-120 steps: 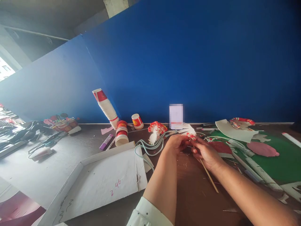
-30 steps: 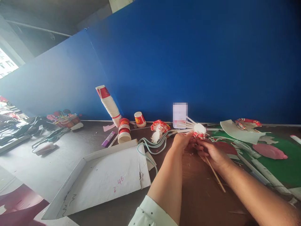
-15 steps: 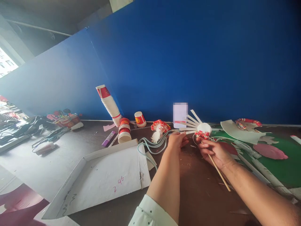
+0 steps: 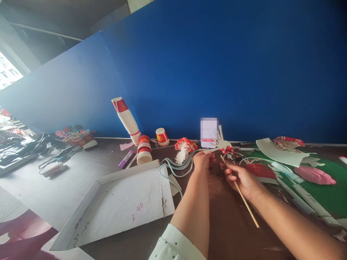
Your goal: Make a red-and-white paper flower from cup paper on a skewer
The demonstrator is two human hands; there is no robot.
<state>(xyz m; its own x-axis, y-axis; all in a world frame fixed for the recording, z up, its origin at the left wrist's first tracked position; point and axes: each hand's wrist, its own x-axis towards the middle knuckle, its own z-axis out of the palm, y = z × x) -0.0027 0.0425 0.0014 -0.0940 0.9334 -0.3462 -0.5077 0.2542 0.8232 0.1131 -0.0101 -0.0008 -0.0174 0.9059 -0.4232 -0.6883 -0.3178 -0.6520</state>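
A paper cup cut into strips (image 4: 224, 145), white with red curled ends, hangs above the far side of the table. My left hand (image 4: 204, 159) is closed, its thumb and fingertips pinching one white strip at the cup's left. My right hand (image 4: 240, 177) is wrapped round a thin wooden stick (image 4: 248, 207), which slants down towards me. The stick's upper tip stands a little below the cup, apart from it. To the left of my left hand lies another cut cup with red and white curls (image 4: 185, 148).
A white box lid (image 4: 121, 202) lies at left front. Behind it are stacked paper cups (image 4: 130, 126), a single cup (image 4: 162, 137) and a purple glue stick (image 4: 125, 159). Grey cables (image 4: 173, 168) run beside my left hand. A phone (image 4: 208, 131) leans at the blue partition (image 4: 217, 65). Paper pieces lie right.
The cut cup has turned, and its strips now point up rather than left. The stick has come away from the red curls, with my right hand slightly lower and further left.
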